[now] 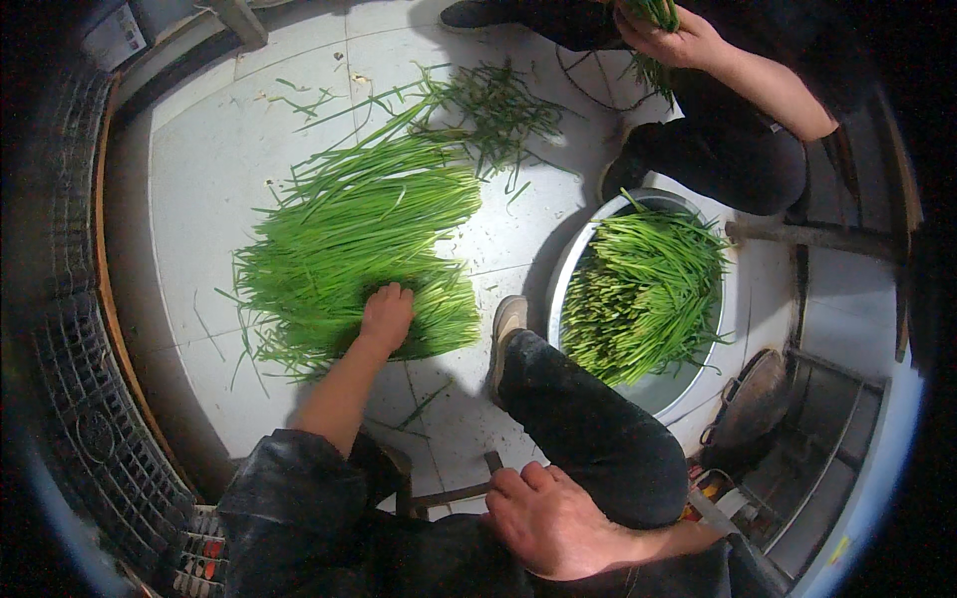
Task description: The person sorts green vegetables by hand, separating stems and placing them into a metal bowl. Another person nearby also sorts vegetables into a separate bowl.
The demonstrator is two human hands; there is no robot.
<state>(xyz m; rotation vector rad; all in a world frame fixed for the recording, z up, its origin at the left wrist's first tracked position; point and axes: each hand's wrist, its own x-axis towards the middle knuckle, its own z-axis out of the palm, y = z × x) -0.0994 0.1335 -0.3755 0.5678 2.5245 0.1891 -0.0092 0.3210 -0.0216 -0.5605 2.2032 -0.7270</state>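
A wide layer of long green garlic chives [349,224] lies spread over the white tiled floor. My left hand [387,317] is down on its near part, with the fingers bent into the stalks and closed on some of them. The fingertips are hidden among the leaves. Close to my body, above my lap, my right hand [548,518] is curled with its back upward; whatever its fingers may hold is hidden. To the right, a round metal basin [678,411] holds many more garlic chives [648,289], laid with their cut ends bunched together.
Loose trimmings [503,115] lie beyond the spread chives. Opposite, at the upper right, another person's hand [673,40] holds a bunch of greens. Black plastic crates [75,399] line the left side. My shoe [508,324] stands between chives and basin. A dark round pan [753,399] leans at the right.
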